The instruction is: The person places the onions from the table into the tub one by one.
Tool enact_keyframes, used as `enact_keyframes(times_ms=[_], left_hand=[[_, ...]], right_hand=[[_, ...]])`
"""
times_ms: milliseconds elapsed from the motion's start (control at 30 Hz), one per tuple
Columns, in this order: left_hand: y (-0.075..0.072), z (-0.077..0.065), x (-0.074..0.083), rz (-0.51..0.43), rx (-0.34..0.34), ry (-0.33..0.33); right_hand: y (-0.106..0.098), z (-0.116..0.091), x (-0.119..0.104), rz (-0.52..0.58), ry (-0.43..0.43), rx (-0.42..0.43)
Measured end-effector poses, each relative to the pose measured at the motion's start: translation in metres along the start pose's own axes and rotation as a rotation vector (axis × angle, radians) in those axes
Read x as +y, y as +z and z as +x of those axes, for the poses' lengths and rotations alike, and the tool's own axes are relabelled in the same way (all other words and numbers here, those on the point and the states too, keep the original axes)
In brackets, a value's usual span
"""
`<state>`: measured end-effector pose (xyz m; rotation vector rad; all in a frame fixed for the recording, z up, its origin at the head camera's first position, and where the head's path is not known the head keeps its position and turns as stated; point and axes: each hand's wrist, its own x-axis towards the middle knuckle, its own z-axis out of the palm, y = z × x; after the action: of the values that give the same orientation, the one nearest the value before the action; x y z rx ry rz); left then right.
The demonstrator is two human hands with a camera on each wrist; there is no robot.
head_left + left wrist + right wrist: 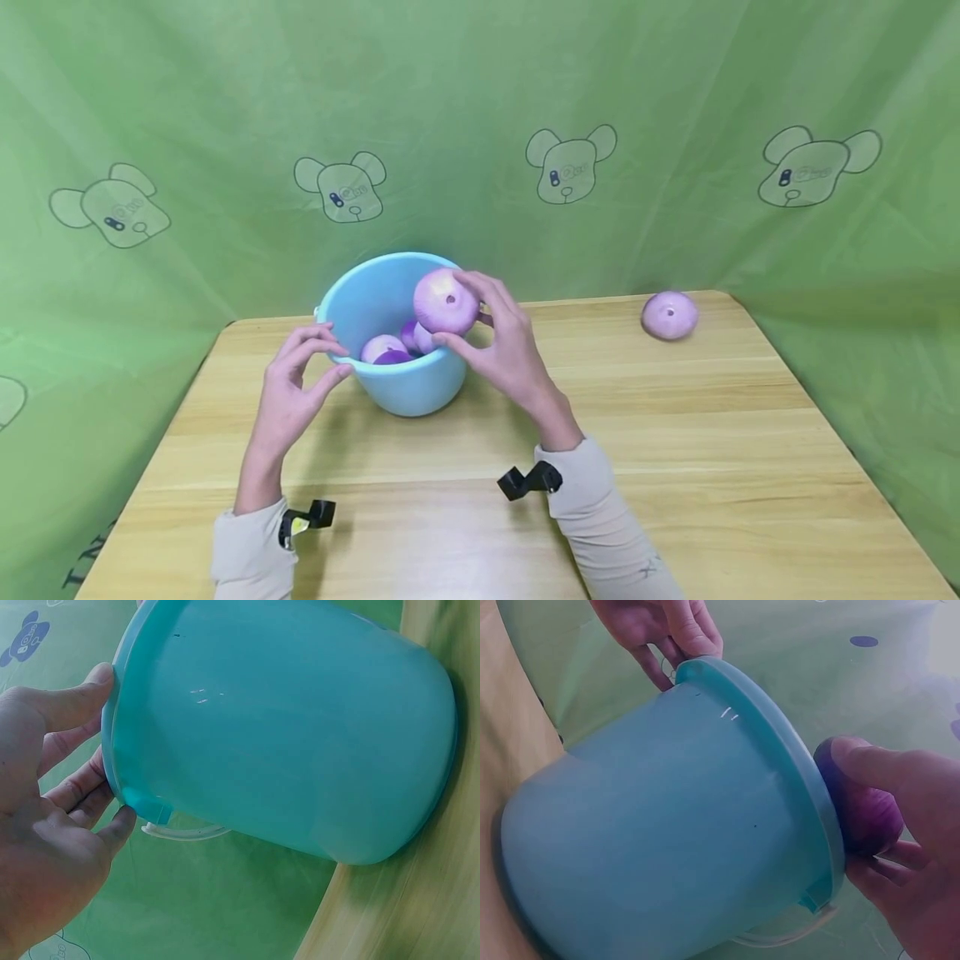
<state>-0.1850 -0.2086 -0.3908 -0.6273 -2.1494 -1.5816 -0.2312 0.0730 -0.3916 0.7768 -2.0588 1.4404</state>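
A light blue bucket point(408, 390) stands on the table with several purple onions point(384, 348) inside. My left hand point(291, 404) holds the bucket's rim at its left side, its thumb on the rim in the left wrist view. With thumb and fingers, my right hand point(504, 354) grips a purple onion point(444, 302) at the rim's right side, above the bucket's mouth. That same onion point(862, 806) shows beside the rim in the right wrist view. Part of the onions in the bucket is hidden by its front wall.
Another purple onion point(670, 316) lies at the back right of the wooden table point(675, 467). A green cloth point(457, 100) with mouse-like faces hangs behind and at the sides. The bucket's pale handle point(187, 833) hangs down by its side.
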Motion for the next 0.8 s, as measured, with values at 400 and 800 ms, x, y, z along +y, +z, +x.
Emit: enact_keyframes(times_ms=[400,800], left_hand=[[0.0008,-0.0007,0.0002,0.009,0.001,0.004],[0.0013,-0.0009,-0.0012,-0.001,0.002,0.014]], right_hand=[[0.0059,-0.0009,0.0021,-0.045,-0.036,-0.015],[0.0106,-0.0016,0.0038,-0.077,-0.068,-0.047]])
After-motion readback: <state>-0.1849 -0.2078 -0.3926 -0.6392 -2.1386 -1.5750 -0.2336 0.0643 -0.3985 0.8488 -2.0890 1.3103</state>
